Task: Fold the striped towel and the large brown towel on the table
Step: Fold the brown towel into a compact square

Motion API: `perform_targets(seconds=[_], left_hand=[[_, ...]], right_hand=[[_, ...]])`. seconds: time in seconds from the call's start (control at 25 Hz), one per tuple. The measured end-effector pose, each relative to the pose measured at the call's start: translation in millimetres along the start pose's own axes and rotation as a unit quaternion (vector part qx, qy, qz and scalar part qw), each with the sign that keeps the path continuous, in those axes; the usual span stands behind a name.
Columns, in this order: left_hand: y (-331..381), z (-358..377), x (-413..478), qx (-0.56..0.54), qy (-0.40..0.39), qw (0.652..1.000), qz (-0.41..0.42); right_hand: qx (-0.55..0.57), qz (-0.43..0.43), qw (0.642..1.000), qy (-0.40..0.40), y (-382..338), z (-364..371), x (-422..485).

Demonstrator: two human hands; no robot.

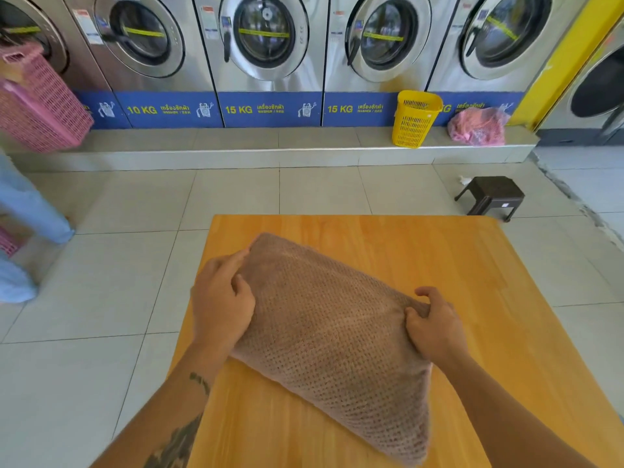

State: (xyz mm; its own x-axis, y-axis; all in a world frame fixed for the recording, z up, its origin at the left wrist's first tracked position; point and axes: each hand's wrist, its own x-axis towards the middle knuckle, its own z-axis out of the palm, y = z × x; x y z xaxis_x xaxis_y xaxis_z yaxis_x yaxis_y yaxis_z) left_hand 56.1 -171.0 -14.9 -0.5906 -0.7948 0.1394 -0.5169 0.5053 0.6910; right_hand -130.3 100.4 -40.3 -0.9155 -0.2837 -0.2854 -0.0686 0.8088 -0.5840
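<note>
found on the wooden worktop [472, 265]: a large brown towel [331, 332], already folded into a thick block and lying slantwise. gripped at both ends, with the left hand [219, 298] curled over the far left edge and the right hand [435, 329] pinching a bunch of cloth at the right edge. probably held so to tug the layers flat and square the corners, or to lift and set aside. no sign of the striped towel anywhere in view.

Folded brown towel [334, 336] held over the wooden counter [472, 282]
The left hand [221, 298] grips its left edge, the right hand [434, 327] pinches its right edge; washing machines [266, 45] line the back.
</note>
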Motion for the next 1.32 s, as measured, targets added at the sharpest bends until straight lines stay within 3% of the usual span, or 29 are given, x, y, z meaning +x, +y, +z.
perform_targets(seconds=[0.12,0.16,0.24,0.36,0.48,0.6,0.72,0.76,0.88,0.96,1.08,1.16,1.32], left_hand=[[3,-7,-78,0.021,0.032,0.999,-0.035],[7,-7,-99,0.017,0.015,0.998,-0.065],[18,-5,-127,-0.072,-0.057,0.983,-0.158],[40,-2,-139,-0.206,-0.172,0.930,-0.250],[41,0,-136,-0.189,-0.224,0.932,-0.211],[27,-5,-132,-0.173,-0.258,0.940,-0.140],[25,-7,-148,-0.159,-0.244,0.950,-0.115],[26,-5,-154,-0.156,-0.240,0.950,-0.124],[33,-3,-166,-0.166,-0.240,0.941,-0.173],[36,-5,-165,-0.186,-0.254,0.928,-0.198],[28,-11,-165,-0.254,-0.275,0.912,-0.167],[25,-17,-169,-0.292,-0.261,0.910,-0.138],[34,-23,-181,-0.333,-0.275,0.897,-0.094]], right_hand=[[-0.086,0.073,0.985,-0.128,13,-25,-46],[-0.155,0.085,0.970,-0.167,16,-31,-56],[-0.244,0.066,0.952,-0.171,12,-37,-70],[-0.074,-0.004,0.982,-0.174,-5,-23,-90],[-0.020,-0.017,0.986,-0.166,3,-4,-119],[0.010,0.024,0.984,-0.179,29,-5,-158],[-0.006,0.046,0.983,-0.175,47,-10,-178],[0.035,0.053,0.984,-0.168,47,-11,-177],[0.252,0.108,0.952,-0.137,37,-14,-161],[0.313,0.154,0.923,-0.160,25,-15,-152],[0.371,0.192,0.882,-0.217,18,-15,-152],[0.401,0.158,0.872,-0.233,16,-19,-160],[0.296,-0.053,0.939,-0.165,17,-24,-193]])
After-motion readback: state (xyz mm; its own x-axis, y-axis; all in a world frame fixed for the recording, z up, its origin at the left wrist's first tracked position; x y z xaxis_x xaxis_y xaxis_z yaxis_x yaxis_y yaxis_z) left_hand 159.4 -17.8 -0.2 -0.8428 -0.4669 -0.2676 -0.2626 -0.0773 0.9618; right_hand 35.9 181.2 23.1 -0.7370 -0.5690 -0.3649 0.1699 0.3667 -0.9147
